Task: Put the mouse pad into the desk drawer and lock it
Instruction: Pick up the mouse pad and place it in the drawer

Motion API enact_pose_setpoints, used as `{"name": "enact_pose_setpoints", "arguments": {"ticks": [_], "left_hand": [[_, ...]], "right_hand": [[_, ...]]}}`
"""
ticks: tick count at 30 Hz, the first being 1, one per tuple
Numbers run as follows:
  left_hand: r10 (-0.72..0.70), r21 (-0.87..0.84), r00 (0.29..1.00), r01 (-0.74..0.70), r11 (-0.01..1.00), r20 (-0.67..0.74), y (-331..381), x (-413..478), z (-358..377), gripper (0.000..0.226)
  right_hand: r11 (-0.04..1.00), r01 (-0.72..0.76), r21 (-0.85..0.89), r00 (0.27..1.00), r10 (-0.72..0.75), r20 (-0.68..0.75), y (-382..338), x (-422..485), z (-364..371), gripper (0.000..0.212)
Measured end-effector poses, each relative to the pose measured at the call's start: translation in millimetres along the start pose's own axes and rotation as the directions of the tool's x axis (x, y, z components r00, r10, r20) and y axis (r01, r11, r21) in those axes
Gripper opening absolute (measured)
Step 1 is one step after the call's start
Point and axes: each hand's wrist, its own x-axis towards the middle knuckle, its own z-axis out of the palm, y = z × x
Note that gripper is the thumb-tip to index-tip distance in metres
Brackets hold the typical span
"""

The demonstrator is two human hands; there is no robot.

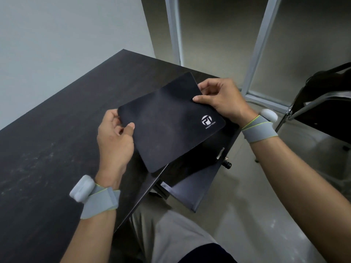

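A black mouse pad (169, 126) with a white logo near its right corner is held flat in the air above the desk's near edge. My left hand (114, 141) pinches its left edge, thumb on top. My right hand (218, 99) pinches its far right edge. Below the pad the desk drawer (191, 188) stands pulled out, dark inside, with a metal handle (220, 153) and a key (227, 164) in the lock on its front.
The dark wood desk (57, 139) stretches to the left and back against a pale wall. A black chair with a chrome frame (322, 111) stands at the right. Glass panels in grey frames (260, 54) rise behind. My knees are under the desk edge.
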Motion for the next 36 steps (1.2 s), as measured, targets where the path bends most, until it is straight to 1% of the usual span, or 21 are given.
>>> {"name": "enact_pose_setpoints", "arguments": {"ticks": [3,7,9,12,14,16,18,20,22,25,28,34,36], "left_hand": [[-0.004,0.005,1.000,0.004,1.000,-0.007,-2.9,-17.0,14.8,0.032],[-0.006,0.019,1.000,0.006,1.000,0.013,-7.3,-37.4,30.2,0.029],[0.009,0.044,1.000,-0.010,0.999,0.022,-9.3,-46.6,36.1,0.029],[0.039,0.084,0.999,-0.040,0.996,0.015,-10.1,-59.7,43.2,0.027],[0.051,0.103,0.999,-0.053,0.993,0.018,-10.1,-68.8,48.2,0.028],[0.064,0.145,0.998,-0.067,0.987,0.025,-10.6,-79.2,52.2,0.028],[0.099,0.224,0.994,-0.106,0.969,0.041,-10.0,-89.4,55.0,0.030],[0.175,0.293,0.983,-0.183,0.938,0.055,-7.8,-98.0,57.7,0.031],[0.253,0.338,0.965,-0.261,0.904,0.070,-4.8,-105.2,61.9,0.030],[0.301,0.358,0.947,-0.321,0.877,0.113,-3.3,-112.6,65.4,0.030],[0.301,0.368,0.938,-0.345,0.863,0.174,-5.9,-119.2,67.9,0.037],[0.278,0.415,0.915,-0.382,0.826,0.291,-14.5,-130.1,71.0,0.042],[0.246,0.434,0.911,-0.379,0.817,0.332,-16.6,-133.6,71.3,0.043]], "right_hand": [[1.000,-0.003,0.013,0.999,0.002,0.054,5.7,0.9,-19.8,0.020],[1.000,-0.024,-0.017,0.995,0.026,0.100,13.2,4.0,-38.5,0.018],[0.999,-0.036,-0.030,0.994,0.039,0.106,16.9,5.2,-46.0,0.017],[0.998,-0.041,-0.048,0.989,0.048,0.140,19.1,5.1,-52.0,0.021],[0.997,-0.045,-0.057,0.984,0.054,0.168,20.9,3.2,-54.1,0.018],[0.996,-0.047,-0.073,0.980,0.060,0.188,23.1,0.0,-55.2,0.016],[0.995,-0.041,-0.092,0.979,0.058,0.195,27.0,-2.3,-55.3,0.017],[0.992,-0.037,-0.121,0.977,0.061,0.203,31.1,-5.1,-53.6,0.016],[0.986,-0.051,-0.162,0.975,0.084,0.207,34.1,-8.1,-51.1,0.011],[0.972,-0.052,-0.227,0.978,0.095,0.184,36.7,-10.4,-46.9,0.021],[0.952,-0.053,-0.303,0.980,0.107,0.165,37.5,-10.8,-45.4,0.017],[0.845,-0.039,-0.533,0.981,0.134,0.141,41.0,-13.2,-38.0,0.009],[0.802,-0.032,-0.596,0.981,0.140,0.136,44.4,-13.2,-33.5,0.015]]}}
